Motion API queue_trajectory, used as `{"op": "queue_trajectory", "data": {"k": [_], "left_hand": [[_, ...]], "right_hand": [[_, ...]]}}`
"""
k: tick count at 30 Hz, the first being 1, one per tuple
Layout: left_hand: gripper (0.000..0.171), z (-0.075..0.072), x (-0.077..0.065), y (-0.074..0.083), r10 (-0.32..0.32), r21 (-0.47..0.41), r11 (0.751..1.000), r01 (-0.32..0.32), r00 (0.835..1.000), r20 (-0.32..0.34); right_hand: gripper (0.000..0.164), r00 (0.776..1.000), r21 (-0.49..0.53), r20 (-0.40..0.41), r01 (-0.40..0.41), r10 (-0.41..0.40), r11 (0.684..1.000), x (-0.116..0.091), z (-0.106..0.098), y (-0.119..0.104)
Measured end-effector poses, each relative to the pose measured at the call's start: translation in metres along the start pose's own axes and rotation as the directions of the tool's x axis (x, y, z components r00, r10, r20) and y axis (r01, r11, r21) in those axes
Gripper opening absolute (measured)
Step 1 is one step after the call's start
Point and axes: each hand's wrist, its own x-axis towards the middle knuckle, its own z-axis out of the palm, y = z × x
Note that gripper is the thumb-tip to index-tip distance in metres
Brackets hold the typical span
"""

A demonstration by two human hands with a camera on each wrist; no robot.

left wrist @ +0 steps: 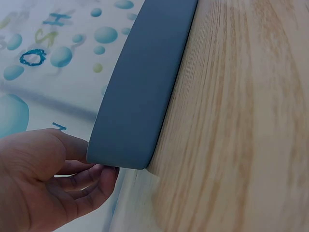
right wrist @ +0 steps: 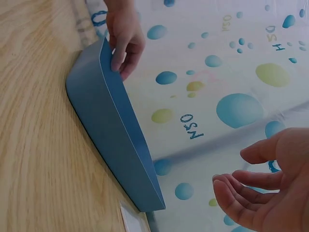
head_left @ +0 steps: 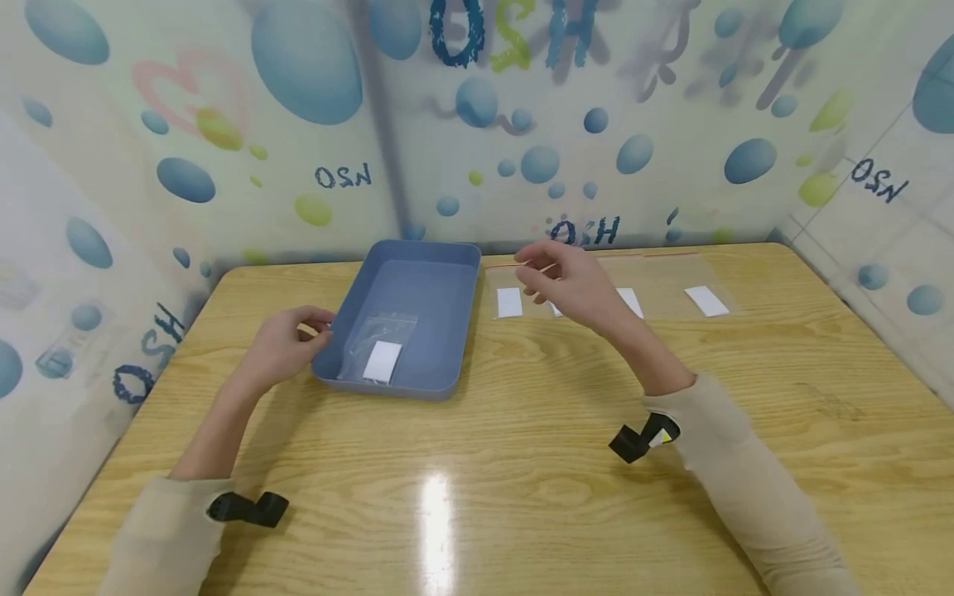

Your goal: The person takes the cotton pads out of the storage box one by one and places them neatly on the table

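A blue-grey rectangular tray (head_left: 402,393) stands on the wooden table, left of the middle. Inside lies a clear zip bag (head_left: 402,327) with a white card (head_left: 383,362) in its lower part. My left hand (head_left: 286,343) holds the tray's left side near the front corner, thumb at the rim and fingers bent against the outer wall. My right hand (head_left: 570,285) hovers with loosely bent fingers, thumb and fingertips apart, nothing between them. Beneath and behind it, a row of clear bags (head_left: 667,285) lies flat, each with a white card (head_left: 706,301); the hand partly covers some of them.
The wooden table (head_left: 522,480) ends at a patterned curtain (head_left: 477,182) with blue and green drops, close behind the tray and bags. Similar covering hangs at the left and right sides. A black wrist mount (head_left: 644,439) sits on each sleeve.
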Motion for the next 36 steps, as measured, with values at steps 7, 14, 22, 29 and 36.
{"op": "queue_trajectory", "data": {"k": [7, 14, 22, 29, 36], "left_hand": [[0.032, 0.001, 0.0, -0.001, 0.001, 0.005, 1.0, -0.001, 1.0, -0.011], [0.033, 0.001, 0.0, 0.002, 0.001, 0.004, 1.0, -0.001, 1.0, 0.001], [0.033, 0.0, 0.0, 0.0, -0.008, 0.011, 1.0, 0.007, 1.0, 0.005], [0.033, 0.001, -0.001, 0.002, -0.006, -0.001, 1.0, 0.006, 1.0, 0.007], [0.034, 0.001, 0.0, 0.001, -0.007, 0.007, 1.0, 0.007, 1.0, 0.002]], "right_hand": [[0.03, 1.0, 0.02, 0.025, 0.008, -0.008, 1.0, 0.002, 0.015, -0.002], [0.032, 0.998, 0.076, 0.064, 0.018, -0.023, 0.997, 0.009, 0.029, -0.004], [0.032, 0.992, 0.105, 0.128, -0.017, 0.004, 0.994, 0.013, 0.046, -0.011], [0.033, 0.99, 0.08, 0.136, -0.045, 0.034, 0.996, 0.017, 0.062, -0.016], [0.031, 0.986, 0.069, 0.157, -0.062, 0.05, 0.996, 0.022, 0.077, -0.021]]}}
